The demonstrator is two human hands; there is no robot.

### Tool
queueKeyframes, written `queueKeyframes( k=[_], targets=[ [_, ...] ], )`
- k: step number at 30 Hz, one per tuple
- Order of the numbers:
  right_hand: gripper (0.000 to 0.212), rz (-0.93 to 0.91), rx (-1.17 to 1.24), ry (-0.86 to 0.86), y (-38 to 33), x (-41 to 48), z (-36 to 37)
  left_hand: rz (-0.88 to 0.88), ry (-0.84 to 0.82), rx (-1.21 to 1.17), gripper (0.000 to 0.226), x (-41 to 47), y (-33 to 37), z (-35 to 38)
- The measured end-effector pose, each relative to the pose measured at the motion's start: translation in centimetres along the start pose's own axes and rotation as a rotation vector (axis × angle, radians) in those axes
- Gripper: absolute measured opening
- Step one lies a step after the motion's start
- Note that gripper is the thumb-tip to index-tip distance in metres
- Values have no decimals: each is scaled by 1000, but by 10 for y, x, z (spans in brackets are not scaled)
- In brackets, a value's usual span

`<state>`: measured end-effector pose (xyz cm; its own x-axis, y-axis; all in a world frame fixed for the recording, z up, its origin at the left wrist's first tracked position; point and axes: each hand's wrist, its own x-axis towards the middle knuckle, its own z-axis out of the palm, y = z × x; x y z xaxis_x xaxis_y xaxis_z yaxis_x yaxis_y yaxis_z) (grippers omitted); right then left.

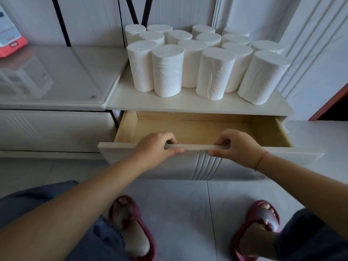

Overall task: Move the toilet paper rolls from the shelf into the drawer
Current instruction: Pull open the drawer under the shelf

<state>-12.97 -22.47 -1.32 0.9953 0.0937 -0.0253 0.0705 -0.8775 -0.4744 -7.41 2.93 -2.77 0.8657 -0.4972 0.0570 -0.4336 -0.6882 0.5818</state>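
Several white toilet paper rolls (pixel 167 70) stand upright in a tight cluster on the white shelf (pixel 188 103). Just below it, the wooden drawer (pixel 197 127) is pulled partly out, and the part of its inside that shows holds nothing. My left hand (pixel 156 147) and my right hand (pixel 237 147) both grip the top edge of the white drawer front (pixel 196 147), fingers curled over the inner side and thumbs on the outer face.
A glass-topped white cabinet (pixel 56 76) adjoins the shelf on the left, with a red and white box (pixel 11 40) at its far left. A white wall panel (pixel 310 53) rises at the right. My feet in dark red slippers (pixel 131 228) stand on the tiled floor.
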Motion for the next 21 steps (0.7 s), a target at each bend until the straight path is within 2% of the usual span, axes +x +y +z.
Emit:
queueKeyframes(
  k=[5,8,13,21],
  targets=[
    [50,5,126,-202,-5,-21,-3,-32,-191,-134,36,-22,1,-7],
    [56,2,164,-314,-7,-34,1,-54,-339,-122,41,-34,5,-9],
    [48,4,235,-478,-5,-46,9,-33,-517,-44,40,-42,14,-13],
    [34,-22,372,-656,-2,-53,16,-23,-668,-97,38,-48,17,-9]
  ],
)
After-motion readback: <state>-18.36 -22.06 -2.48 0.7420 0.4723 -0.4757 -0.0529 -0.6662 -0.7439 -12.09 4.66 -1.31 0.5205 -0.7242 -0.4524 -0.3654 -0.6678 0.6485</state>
